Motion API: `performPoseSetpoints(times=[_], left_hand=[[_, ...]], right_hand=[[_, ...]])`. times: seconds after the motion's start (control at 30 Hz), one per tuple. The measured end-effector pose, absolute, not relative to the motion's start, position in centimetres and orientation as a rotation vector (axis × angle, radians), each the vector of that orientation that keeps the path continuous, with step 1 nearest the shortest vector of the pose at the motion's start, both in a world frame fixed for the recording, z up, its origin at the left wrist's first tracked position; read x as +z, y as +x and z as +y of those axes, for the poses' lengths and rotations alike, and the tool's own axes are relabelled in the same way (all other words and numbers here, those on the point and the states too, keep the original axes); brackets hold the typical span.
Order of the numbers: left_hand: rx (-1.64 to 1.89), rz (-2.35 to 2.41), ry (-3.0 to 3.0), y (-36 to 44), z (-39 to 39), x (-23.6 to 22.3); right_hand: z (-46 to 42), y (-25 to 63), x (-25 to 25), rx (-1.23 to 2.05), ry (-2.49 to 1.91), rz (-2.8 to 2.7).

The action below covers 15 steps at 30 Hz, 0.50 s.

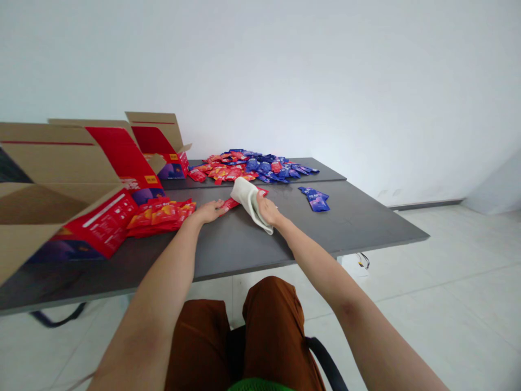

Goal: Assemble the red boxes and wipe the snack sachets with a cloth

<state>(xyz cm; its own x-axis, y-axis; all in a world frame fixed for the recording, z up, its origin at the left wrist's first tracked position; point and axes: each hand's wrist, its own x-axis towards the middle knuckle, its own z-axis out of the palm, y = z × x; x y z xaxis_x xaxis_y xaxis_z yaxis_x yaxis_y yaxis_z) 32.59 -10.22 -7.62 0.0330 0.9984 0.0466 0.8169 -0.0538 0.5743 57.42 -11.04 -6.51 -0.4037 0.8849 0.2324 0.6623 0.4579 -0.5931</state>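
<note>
In the head view, my right hand (pixel 267 209) is closed around a folded white cloth (pixel 245 193), which rests over a red packet (pixel 231 204) on the dark table. Only the two ends of that packet show from under the cloth. My left hand (pixel 210 211) lies palm down on the table, its fingers stretched out and the fingertips touching the packet's left end. A stack of red and orange packets (pixel 163 215) sits just left of that hand. To the right of the cloth lie a few blue packets (pixel 315 199), overlapping.
A heap of red packets (pixel 228 172) and blue packets (pixel 264 164) spreads along the back of the grey table (pixel 366 228). Open cardboard boxes (pixel 61 163) with raised flaps stand on the left, and another box (pixel 171 165) is farther back. A white wall rises behind.
</note>
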Motion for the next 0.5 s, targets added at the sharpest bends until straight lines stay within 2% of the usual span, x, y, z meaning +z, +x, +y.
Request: performPoseSetpoints(times=[0.23,0.5], left_hand=[[0.389,1.689,1.923,32.2,-10.2,-7.1],[0.640,1.524,1.852,32.6,-11.3,-7.4]], right_hand=[[-12.4,55.2,-7.5,0.459,-0.966,-2.740],[-10.2,56.1,-7.2,0.354,-1.375,-2.649]])
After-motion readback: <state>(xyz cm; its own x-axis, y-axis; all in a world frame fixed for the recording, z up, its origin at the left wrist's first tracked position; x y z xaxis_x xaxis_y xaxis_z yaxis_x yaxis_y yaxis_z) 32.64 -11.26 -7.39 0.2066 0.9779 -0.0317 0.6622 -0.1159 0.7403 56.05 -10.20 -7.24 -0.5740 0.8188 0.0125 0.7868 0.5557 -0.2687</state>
